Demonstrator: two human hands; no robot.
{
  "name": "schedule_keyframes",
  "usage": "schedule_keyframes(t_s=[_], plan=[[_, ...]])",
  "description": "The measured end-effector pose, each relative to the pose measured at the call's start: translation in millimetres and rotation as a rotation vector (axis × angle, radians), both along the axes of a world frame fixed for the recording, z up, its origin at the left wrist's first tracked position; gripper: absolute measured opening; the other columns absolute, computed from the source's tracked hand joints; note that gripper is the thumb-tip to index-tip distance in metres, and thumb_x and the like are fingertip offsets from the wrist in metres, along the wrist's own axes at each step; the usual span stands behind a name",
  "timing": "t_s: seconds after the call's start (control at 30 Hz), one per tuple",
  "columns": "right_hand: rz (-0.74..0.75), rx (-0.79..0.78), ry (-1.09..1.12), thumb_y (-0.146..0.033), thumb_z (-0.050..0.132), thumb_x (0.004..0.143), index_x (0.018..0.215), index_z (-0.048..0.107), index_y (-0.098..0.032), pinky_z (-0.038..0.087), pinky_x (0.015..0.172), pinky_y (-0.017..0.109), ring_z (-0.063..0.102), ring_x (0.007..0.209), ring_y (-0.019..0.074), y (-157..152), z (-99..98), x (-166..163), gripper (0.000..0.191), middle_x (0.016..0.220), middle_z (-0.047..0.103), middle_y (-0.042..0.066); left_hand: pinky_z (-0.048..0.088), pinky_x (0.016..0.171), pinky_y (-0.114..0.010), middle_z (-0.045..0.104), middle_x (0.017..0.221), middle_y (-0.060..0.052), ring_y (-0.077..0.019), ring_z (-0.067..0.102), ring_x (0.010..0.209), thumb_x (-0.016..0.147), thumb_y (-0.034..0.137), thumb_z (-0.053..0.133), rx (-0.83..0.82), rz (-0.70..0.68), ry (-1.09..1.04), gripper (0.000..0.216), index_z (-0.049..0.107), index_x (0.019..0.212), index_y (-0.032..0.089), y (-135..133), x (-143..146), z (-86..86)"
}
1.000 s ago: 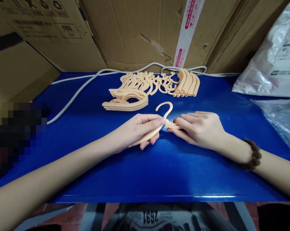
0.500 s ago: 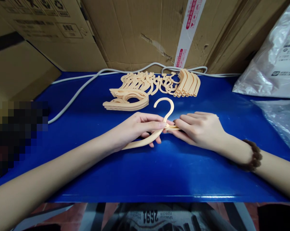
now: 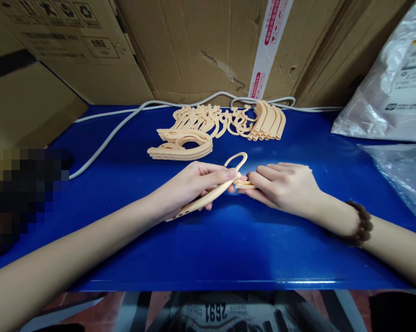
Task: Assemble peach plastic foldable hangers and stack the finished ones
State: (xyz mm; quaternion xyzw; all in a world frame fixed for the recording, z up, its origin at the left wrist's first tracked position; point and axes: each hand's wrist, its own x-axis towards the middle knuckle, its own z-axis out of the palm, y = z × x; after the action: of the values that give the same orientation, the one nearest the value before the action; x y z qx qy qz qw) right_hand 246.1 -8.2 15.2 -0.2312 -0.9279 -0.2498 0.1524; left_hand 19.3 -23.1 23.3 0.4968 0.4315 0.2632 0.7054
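My left hand [image 3: 194, 182] is closed around a cream hanger part with a hook [image 3: 212, 197]; its long curved arm slants down toward my wrist and the hook points away from me. In my right hand [image 3: 282, 186] is a second cream piece, a hanger arm [image 3: 245, 185], mostly hidden by the fingers. Its visible end lies right beside the hook's base, between the two hands. Whether the two pieces are joined there I cannot tell. Beyond my left hand lies a small stack of folded cream hangers [image 3: 182, 150].
Behind that stack, several cream hook parts [image 3: 201, 117] lie in a row, with a pile of curved arms [image 3: 268, 121] to their right. A white cable [image 3: 107, 150] runs across the blue table [image 3: 208, 258]. Cardboard boxes [image 3: 194, 46] stand behind; plastic bags [image 3: 377, 101] lie right.
The hook part has turned in my left hand, so the hook now tips away and looks flatter. Its arm shows its slotted edge. My right hand has barely moved.
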Motion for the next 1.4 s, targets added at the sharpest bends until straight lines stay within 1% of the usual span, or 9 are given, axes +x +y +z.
schedule_keyframes(t_s=[0.1,0.27,0.4,0.5,0.6,0.73,0.9,1.03,1.4], plan=[[-0.008,0.000,0.010,-0.040,0.039,0.104,0.071,0.057,-0.019,0.030,0.056,0.026,0.049,0.052,0.0110,0.1,0.3,0.8,0.043,0.059,0.057,-0.003,0.031,0.032,-0.005,0.049,0.047,0.007,-0.0011,0.041,0.037,0.090,0.042,0.067,0.013,-0.024,-0.008,0.029,0.072,0.078,0.016,0.3,-0.4,-0.2],[0.001,-0.005,0.037,-0.042,0.041,0.103,0.071,0.057,-0.019,0.031,0.055,0.026,0.051,0.053,0.0109,0.5,1.0,3.2,0.042,0.059,0.057,-0.003,0.041,0.038,-0.008,0.053,0.053,0.007,-0.0018,0.045,0.039,0.091,0.033,0.066,0.002,-0.047,-0.049,0.017,0.075,0.091,0.019,0.7,-0.2,-1.8],[0.020,-0.009,0.033,-0.041,0.042,0.103,0.073,0.058,-0.019,0.031,0.056,0.026,0.051,0.054,0.0106,0.1,1.0,4.3,0.040,0.061,0.058,-0.003,0.041,0.039,-0.007,0.055,0.053,0.007,-0.0016,0.049,0.040,0.092,0.027,0.065,-0.016,-0.049,-0.060,0.014,0.076,0.095,0.019,0.4,-0.1,-2.2],[0.025,0.007,0.020,-0.040,0.042,0.103,0.073,0.058,-0.019,0.030,0.056,0.026,0.049,0.053,0.0105,-0.2,0.3,4.1,0.039,0.059,0.056,-0.003,0.044,0.046,-0.005,0.064,0.064,0.005,-0.0017,0.058,0.051,0.091,0.022,0.066,-0.040,-0.054,-0.085,0.011,0.075,0.096,0.019,0.0,-0.4,-1.7],[0.030,0.032,0.016,-0.041,0.044,0.102,0.071,0.057,-0.020,0.030,0.055,0.026,0.047,0.051,0.0108,-0.6,-0.4,3.6,0.039,0.058,0.054,-0.004,0.053,0.056,-0.009,0.071,0.078,0.002,-0.0059,0.067,0.067,0.090,0.022,0.067,-0.049,-0.070,-0.082,0.014,0.074,0.103,0.022,0.6,-1.6,-2.4],[0.053,0.057,0.035,-0.037,0.048,0.100,0.070,0.055,-0.020,0.031,0.054,0.026,0.045,0.049,0.0115,-1.4,-0.4,2.7,0.036,0.057,0.053,-0.004,0.057,0.063,-0.013,0.073,0.084,0.000,-0.0098,0.069,0.079,0.090,0.022,0.068,-0.035,-0.096,-0.082,0.013,0.074,0.101,0.022,2.5,-2.9,-4.6],[0.081,0.062,0.021,-0.036,0.047,0.101,0.073,0.057,-0.020,0.032,0.054,0.026,0.044,0.049,0.0119,-1.3,0.1,1.4,0.033,0.057,0.053,-0.005,0.054,0.063,-0.013,0.073,0.082,0.000,-0.0068,0.066,0.070,0.086,0.018,0.070,-0.018,-0.088,-0.061,0.010,0.075,0.095,0.019,4.1,-1.8,-3.0],[0.080,0.046,0.013,-0.038,0.043,0.102,0.073,0.056,-0.020,0.031,0.054,0.027,0.043,0.048,0.0116,-1.0,-1.0,1.6,0.036,0.057,0.053,-0.004,0.048,0.059,-0.011,0.072,0.075,0.001,-0.0044,0.062,0.061,0.082,0.021,0.074,0.003,-0.063,-0.034,0.011,0.076,0.092,0.017,3.9,-0.8,-1.6],[0.035,-0.058,0.012,-0.040,0.042,0.102,0.072,0.060,-0.019,0.028,0.054,0.027,0.044,0.045,0.0106,-3.0,-3.8,1.8,0.041,0.057,0.058,-0.004,0.050,0.064,-0.016,0.074,0.076,-0.002,-0.0092,0.065,0.067,0.085,0.023,0.071,0.073,-0.005,0.071,0.017,0.076,0.100,0.017,2.5,-0.3,-2.9]])
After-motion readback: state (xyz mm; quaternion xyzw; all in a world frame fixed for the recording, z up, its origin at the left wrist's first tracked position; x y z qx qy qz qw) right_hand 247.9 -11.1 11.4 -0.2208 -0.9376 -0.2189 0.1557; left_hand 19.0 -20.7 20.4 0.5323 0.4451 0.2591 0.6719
